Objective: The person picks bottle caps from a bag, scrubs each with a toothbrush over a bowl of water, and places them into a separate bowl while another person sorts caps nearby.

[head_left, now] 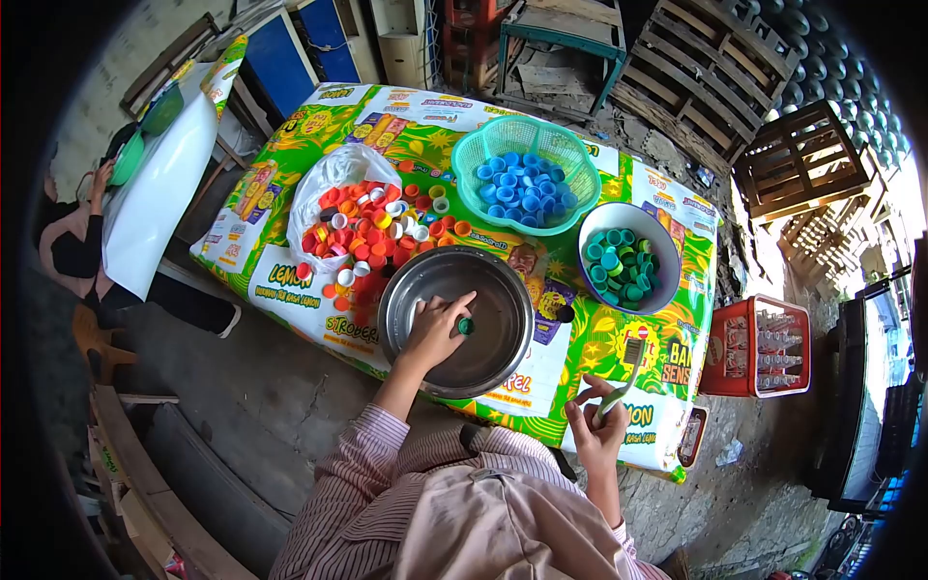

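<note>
My left hand point(433, 331) reaches into a round metal bowl point(498, 353) and pinches a small green bottle cap point(466, 326) between thumb and fingertips, low over the bowl's bottom. My right hand point(597, 430) is closed around the handle of a toothbrush point(628, 367), held over the printed plastic sheet point(590, 343) to the right of the bowl, bristle end pointing away from me. Both striped sleeves show at the bottom of the view.
A teal basket point(466, 155) holds blue caps; a blue-rimmed bowl point(670, 253) holds green caps. Red and orange caps point(362, 232) spill from a clear bag at left. A red bottle crate point(756, 348) stands right, wooden pallets behind. Another person point(68, 242) sits far left.
</note>
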